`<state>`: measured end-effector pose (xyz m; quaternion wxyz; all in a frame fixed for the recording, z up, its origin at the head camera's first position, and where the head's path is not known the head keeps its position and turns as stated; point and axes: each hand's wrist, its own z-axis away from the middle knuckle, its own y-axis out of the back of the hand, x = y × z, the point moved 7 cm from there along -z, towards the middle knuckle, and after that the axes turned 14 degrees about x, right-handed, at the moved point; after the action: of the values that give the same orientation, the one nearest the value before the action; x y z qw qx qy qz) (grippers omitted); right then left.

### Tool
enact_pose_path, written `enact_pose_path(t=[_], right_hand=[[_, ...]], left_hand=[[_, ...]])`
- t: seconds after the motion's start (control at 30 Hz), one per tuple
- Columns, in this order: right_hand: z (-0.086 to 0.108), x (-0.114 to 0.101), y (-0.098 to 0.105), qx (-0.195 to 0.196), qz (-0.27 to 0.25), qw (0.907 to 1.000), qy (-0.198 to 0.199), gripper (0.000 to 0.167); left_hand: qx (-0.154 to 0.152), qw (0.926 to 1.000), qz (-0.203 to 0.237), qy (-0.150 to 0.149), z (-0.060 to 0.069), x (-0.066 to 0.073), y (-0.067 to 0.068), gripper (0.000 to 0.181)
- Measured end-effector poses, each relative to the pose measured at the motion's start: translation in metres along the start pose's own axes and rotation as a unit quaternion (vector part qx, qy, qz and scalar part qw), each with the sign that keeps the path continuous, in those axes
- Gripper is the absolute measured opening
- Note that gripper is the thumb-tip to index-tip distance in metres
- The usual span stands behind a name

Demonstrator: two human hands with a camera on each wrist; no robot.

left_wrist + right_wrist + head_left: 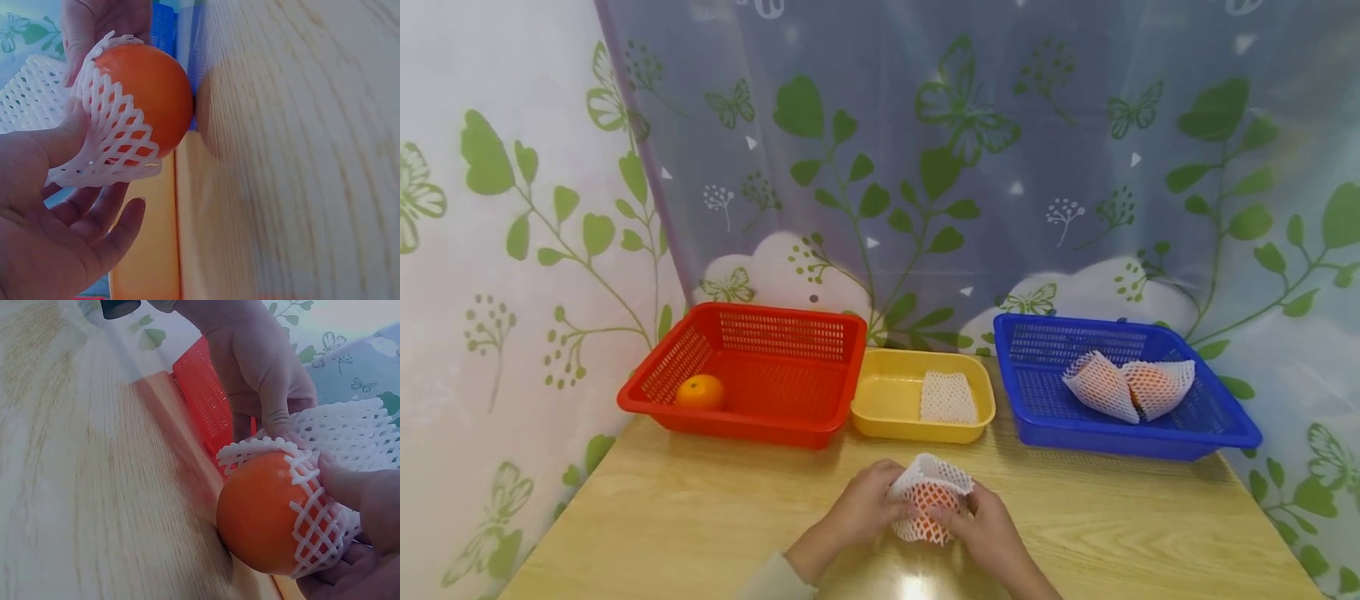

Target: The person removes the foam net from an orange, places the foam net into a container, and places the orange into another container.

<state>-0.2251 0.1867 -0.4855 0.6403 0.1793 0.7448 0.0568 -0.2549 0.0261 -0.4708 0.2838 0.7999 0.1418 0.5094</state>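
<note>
An orange [159,94] sits partly inside a white foam net [928,475] near the front of the table. On the net's left side the left hand [868,504] grips it, thumb pressed on the mesh. From the other side the right hand [988,525] pinches net and fruit with its thumb in front. In the right wrist view the fruit's lower part [256,515] is bare, close to the tabletop, while the net's loose end [356,431] stands up beyond it.
A red basket [831,417] at the left holds an orange [701,392]. The yellow tray [891,429] in the middle holds flat foam nets [947,397]. At the right, a blue basket [1120,442] contains two net-wrapped fruits [1101,385]. A patterned curtain hangs behind.
</note>
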Motion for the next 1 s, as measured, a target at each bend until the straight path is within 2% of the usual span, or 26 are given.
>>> enact_pose_path(t=[0.27, 0.4, 0.53, 0.67, 0.8, 0.9, 1.0], right_hand=[[-0.001, -0.001, 0.001, -0.037, 0.017, 0.9991, -0.008, 0.044], [-0.001, -0.001, 0.001, -0.044, 0.024, 0.9987, 0.003, 0.041], [0.003, 0.001, 0.001, -0.04, 0.028, 0.9987, 0.013, 0.038], [0.006, 0.001, 0.003, -0.01, 0.024, 0.9993, 0.025, 0.03], [0.005, 0.0, 0.008, 0.046, 0.017, 0.9986, 0.019, 0.02], [0.003, -0.002, 0.01, 0.079, 0.015, 0.9966, 0.017, 0.015], [0.002, -0.003, 0.012, 0.095, 0.017, 0.9951, 0.022, 0.016]], left_hand=[[-0.019, 0.9997, -0.001, -0.017, -0.001, 0.001, -0.002, 0.043], [-0.038, 0.9986, 0.033, -0.016, 0.002, 0.002, -0.003, 0.047], [-0.053, 0.9964, 0.066, -0.002, 0.007, 0.0, -0.006, 0.054], [-0.054, 0.9954, 0.079, 0.009, 0.009, -0.002, -0.006, 0.057], [-0.048, 0.9945, 0.092, 0.012, 0.007, -0.002, -0.005, 0.055], [-0.043, 0.995, 0.089, 0.011, 0.004, -0.003, -0.004, 0.054], [-0.045, 0.9967, 0.068, 0.004, 0.003, -0.003, -0.006, 0.055]])
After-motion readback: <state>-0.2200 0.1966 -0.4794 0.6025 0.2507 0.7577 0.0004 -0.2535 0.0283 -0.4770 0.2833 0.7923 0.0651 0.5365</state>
